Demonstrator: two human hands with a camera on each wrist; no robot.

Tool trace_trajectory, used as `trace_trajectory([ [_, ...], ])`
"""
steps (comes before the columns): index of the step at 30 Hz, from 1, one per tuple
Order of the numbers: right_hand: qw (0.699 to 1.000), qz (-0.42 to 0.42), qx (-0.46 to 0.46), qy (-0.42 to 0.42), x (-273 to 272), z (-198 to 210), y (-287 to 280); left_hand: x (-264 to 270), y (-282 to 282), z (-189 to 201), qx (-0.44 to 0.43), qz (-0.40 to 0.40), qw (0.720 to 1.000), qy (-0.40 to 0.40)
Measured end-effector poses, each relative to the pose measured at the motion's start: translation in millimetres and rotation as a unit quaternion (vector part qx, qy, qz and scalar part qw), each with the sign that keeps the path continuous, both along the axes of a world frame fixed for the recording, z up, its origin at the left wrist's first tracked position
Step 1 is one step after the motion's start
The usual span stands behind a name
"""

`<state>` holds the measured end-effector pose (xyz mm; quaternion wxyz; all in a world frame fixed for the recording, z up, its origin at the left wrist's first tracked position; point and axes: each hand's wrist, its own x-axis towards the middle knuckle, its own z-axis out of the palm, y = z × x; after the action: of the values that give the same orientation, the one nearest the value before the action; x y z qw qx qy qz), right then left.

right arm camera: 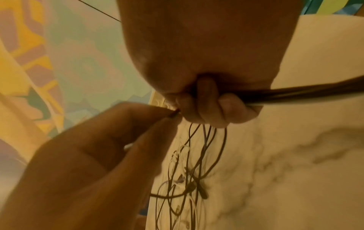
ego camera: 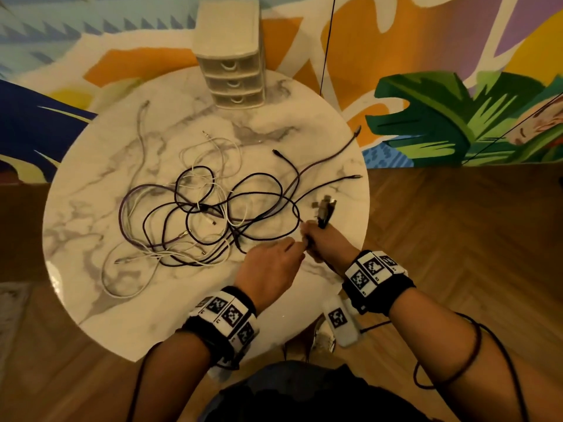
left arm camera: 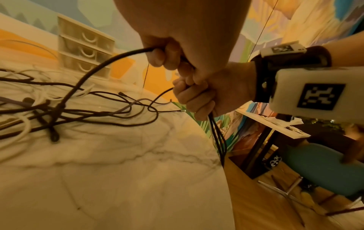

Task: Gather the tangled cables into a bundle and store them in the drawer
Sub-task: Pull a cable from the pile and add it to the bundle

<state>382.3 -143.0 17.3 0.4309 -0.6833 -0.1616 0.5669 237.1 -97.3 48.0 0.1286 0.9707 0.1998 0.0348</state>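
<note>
A tangle of black, purple and white cables (ego camera: 213, 208) sprawls over the middle of the round marble table (ego camera: 274, 123). At its right side my right hand (ego camera: 315, 239) grips a bunch of dark cables in a fist. Their plug ends (ego camera: 324, 208) stick up above the fist and the strands (left arm camera: 218, 140) hang below it. My left hand (ego camera: 300, 246) is just left of the fist and pinches a black cable (left arm camera: 110, 62) that runs back into the tangle. In the right wrist view both hands meet at that cable (right arm camera: 174, 115). The white three-drawer unit (ego camera: 233, 68) stands at the table's far edge, all drawers closed.
Loose cable ends reach toward the table's right rim (ego camera: 356, 132). A thin dark cord (ego camera: 327, 41) hangs in front of the painted wall behind the table. A teal chair (left arm camera: 325, 168) stands on the wooden floor to the right.
</note>
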Motion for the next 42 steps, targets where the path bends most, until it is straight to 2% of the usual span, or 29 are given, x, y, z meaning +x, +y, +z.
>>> trace_trajectory([
  [4,0.988,-0.152,-0.006,0.038,25,0,-3,-35,35,2,-0.010,0.046,0.999,0.025],
  [6,0.985,-0.168,-0.018,0.033,34,-5,-9,-49,62,6,-0.001,0.100,0.994,0.041],
  [7,0.987,-0.155,-0.031,0.013,36,-8,-10,-52,74,11,-0.010,0.131,0.990,0.045],
  [9,0.987,-0.115,-0.070,-0.084,36,-10,-12,-50,86,18,-0.033,0.178,0.981,0.068],
  [11,0.966,-0.100,-0.093,-0.220,32,-4,-13,-44,86,26,-0.019,0.161,0.980,0.116],
  [12,0.956,-0.105,-0.067,-0.266,27,2,-13,-40,83,30,-0.013,0.137,0.978,0.156],
  [14,0.956,-0.084,0.018,-0.280,10,19,-9,-33,67,38,-0.009,0.084,0.971,0.223],
  [17,0.968,0.042,0.068,-0.239,-21,32,-4,-20,48,50,0.008,0.051,0.970,0.239],
  [18,0.963,0.081,0.064,-0.248,-28,31,-4,-15,45,57,0.008,0.052,0.973,0.225],
  [20,0.936,0.140,0.036,-0.320,-32,30,-5,-10,45,71,-0.030,0.063,0.982,0.178],
  [21,0.927,0.146,0.026,-0.345,-32,31,-6,-8,47,80,-0.071,0.068,0.984,0.149],
  [23,0.932,0.122,0.019,-0.341,-31,33,-5,-5,47,96,-0.168,0.072,0.979,0.088],
  [25,0.940,0.107,0.012,-0.325,-28,31,-1,-2,42,104,-0.280,0.091,0.956,0.006],
  [27,0.945,0.116,0.010,-0.306,-29,25,2,3,34,104,-0.381,0.122,0.913,-0.083],
  [30,0.963,0.101,0.022,-0.250,-31,22,-4,4,29,90,-0.435,0.190,0.862,-0.179],
  [31,0.969,0.087,0.034,-0.230,-31,23,-8,4,29,85,-0.428,0.208,0.860,-0.184],
  [34,0.981,0.025,0.123,-0.146,-26,38,-18,4,29,74,-0.358,0.189,0.905,-0.128],
  [37,0.982,0.022,0.165,-0.088,-23,60,-24,12,24,76,-0.304,0.126,0.941,-0.078],
  [40,0.985,0.027,0.158,-0.066,-25,73,-27,24,19,84,-0.257,0.096,0.959,-0.077],
  [42,0.984,0.050,0.147,-0.093,-23,77,-27,30,15,89,-0.246,0.069,0.963,-0.082],
])
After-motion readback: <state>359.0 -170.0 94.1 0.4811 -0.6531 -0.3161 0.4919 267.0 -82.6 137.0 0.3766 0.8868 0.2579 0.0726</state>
